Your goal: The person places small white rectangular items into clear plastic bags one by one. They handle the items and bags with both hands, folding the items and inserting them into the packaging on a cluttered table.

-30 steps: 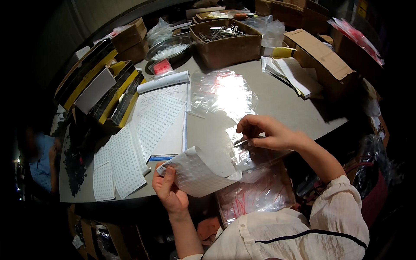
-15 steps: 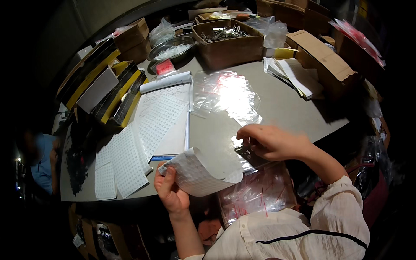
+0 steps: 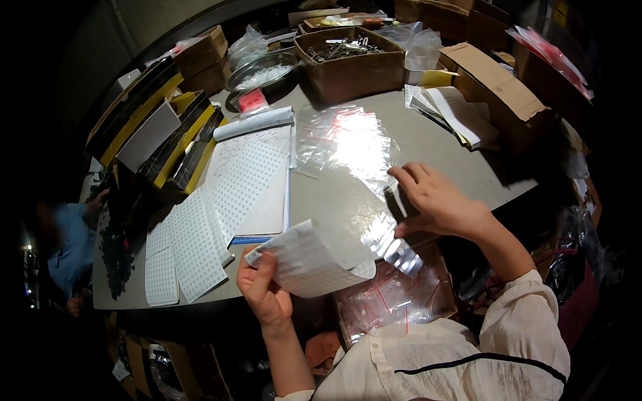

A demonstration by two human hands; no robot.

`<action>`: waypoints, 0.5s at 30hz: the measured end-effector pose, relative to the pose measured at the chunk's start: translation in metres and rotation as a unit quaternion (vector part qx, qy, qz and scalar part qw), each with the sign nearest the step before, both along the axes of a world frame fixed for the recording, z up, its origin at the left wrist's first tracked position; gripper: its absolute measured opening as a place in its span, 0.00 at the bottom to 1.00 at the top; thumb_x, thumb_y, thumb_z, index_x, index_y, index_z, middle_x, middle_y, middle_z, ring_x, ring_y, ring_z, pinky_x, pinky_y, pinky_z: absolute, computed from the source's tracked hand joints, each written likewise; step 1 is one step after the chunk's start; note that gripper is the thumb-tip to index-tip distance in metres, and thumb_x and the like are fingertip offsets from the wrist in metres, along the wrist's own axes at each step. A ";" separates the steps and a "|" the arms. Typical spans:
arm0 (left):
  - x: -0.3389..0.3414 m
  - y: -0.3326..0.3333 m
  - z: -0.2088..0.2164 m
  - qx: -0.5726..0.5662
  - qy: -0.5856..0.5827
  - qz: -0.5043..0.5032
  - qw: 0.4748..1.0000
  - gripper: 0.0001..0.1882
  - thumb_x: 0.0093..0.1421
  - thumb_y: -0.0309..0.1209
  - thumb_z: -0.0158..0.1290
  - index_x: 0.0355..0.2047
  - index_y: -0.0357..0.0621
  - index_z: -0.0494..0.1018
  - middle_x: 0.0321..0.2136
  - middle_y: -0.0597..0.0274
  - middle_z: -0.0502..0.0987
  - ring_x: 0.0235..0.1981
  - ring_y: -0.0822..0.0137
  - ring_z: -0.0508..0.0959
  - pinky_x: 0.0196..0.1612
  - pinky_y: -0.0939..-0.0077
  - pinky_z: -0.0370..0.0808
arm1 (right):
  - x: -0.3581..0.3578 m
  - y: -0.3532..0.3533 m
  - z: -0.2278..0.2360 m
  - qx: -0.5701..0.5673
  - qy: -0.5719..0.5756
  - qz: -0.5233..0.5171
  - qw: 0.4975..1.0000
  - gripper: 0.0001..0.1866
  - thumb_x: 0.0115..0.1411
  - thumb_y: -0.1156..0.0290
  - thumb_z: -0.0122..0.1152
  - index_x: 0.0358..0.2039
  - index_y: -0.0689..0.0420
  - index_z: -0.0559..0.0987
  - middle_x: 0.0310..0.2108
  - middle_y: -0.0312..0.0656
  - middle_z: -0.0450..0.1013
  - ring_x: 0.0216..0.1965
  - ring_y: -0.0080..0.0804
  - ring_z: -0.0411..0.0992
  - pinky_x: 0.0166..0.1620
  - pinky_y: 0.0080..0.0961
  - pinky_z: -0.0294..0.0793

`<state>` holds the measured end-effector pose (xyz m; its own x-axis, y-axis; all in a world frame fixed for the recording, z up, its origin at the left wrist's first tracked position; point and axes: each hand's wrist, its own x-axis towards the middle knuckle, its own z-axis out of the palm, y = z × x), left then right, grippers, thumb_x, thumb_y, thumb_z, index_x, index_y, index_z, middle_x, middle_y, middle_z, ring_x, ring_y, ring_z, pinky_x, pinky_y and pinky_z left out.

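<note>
My left hand [image 3: 262,289] grips the edge of a curled sheet of small printed stickers [image 3: 309,264] between thumb and fingers, near the table's front edge. To its right, my right hand [image 3: 438,204] hovers with thumb and fingers apart. Just below its thumb is a shiny clear plastic bag [image 3: 393,246], tilted over the table edge above an open box of bags [image 3: 384,301] by my lap. Whether the thumb touches this bag I cannot tell. A spread pile of clear zip bags [image 3: 324,139], partly washed out by glare, lies beyond my right fingertips.
More sticker sheets [image 3: 194,234] overlap a notepad [image 3: 261,217] on the left. Behind stand a carton of metal parts [image 3: 351,77], a bowl of clear pieces [image 3: 264,77] and black-and-yellow boxes [image 3: 190,144]. Paper slips [image 3: 455,113] lie back right. A person in blue [image 3: 70,240] is at far left.
My right hand has moved up and to the right, and its fingers have spread. The plastic bag under it has shifted toward the box. My left hand still holds the sticker sheet, barely moved.
</note>
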<state>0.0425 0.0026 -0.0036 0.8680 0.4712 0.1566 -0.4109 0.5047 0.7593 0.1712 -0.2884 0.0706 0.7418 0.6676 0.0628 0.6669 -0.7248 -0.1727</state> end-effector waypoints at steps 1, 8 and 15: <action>-0.001 0.002 -0.001 0.024 0.009 -0.012 1.000 0.06 0.66 0.25 0.59 0.40 0.36 0.75 0.35 0.61 0.81 0.37 0.73 0.79 0.46 0.80 0.73 | -0.002 -0.004 0.004 -0.012 0.016 0.034 0.999 0.47 0.48 0.55 0.79 0.63 0.61 0.65 0.56 0.53 0.67 0.58 0.54 0.67 0.60 0.42 0.68; 0.005 -0.005 0.008 0.130 0.096 -0.113 0.980 0.13 0.69 0.29 0.55 0.48 0.31 0.77 0.38 0.60 0.81 0.38 0.75 0.78 0.45 0.82 0.73 | -0.010 0.009 0.016 0.228 0.099 0.148 0.957 0.18 0.65 0.67 0.64 0.52 0.59 0.75 0.50 0.46 0.72 0.52 0.45 0.72 0.54 0.37 0.72; 0.001 -0.013 0.010 0.236 0.111 -0.139 0.955 0.15 0.71 0.28 0.53 0.51 0.31 0.79 0.38 0.63 0.82 0.38 0.77 0.78 0.44 0.82 0.73 | -0.017 0.072 0.001 0.270 0.041 0.237 0.932 0.13 0.60 0.76 0.65 0.45 0.59 0.74 0.40 0.48 0.72 0.43 0.49 0.73 0.46 0.39 0.74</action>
<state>0.0437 -0.0105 0.0064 0.9857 0.1406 0.0924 -0.1135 0.1502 0.9821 0.1539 -0.2160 0.0721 0.3884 0.8092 0.4409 0.8586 -0.1440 -0.4920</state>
